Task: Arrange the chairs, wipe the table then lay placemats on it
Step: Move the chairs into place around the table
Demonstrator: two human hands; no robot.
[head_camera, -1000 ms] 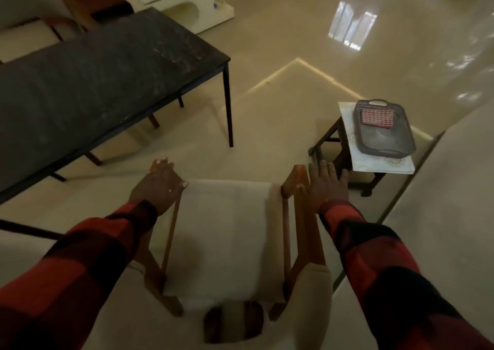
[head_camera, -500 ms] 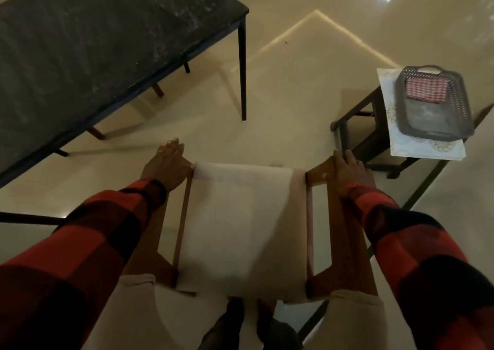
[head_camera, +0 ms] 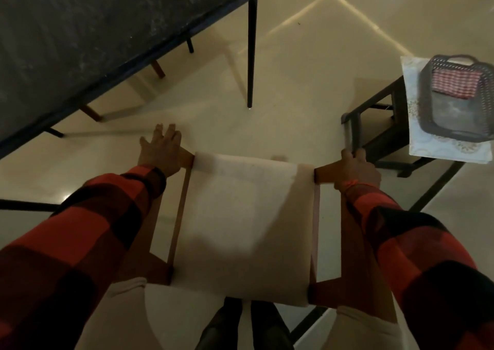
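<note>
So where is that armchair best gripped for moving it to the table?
By the front ends of both wooden armrests, from behind over the backrest. The armchair faces away, so both armrests run forward within reach. The right hand already curls over one; the left hand lies flat.

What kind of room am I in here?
Most likely a home dining area: a long dark table on a polished tiled floor, a cushioned wooden armchair held at both arms, and a side stool carrying a basket.

One head-worn view is given, aimed forward and steeply down from close above the chair (head_camera: pixel 246 216), with the dark tabletop (head_camera: pixel 93 42) seen beyond it
</note>
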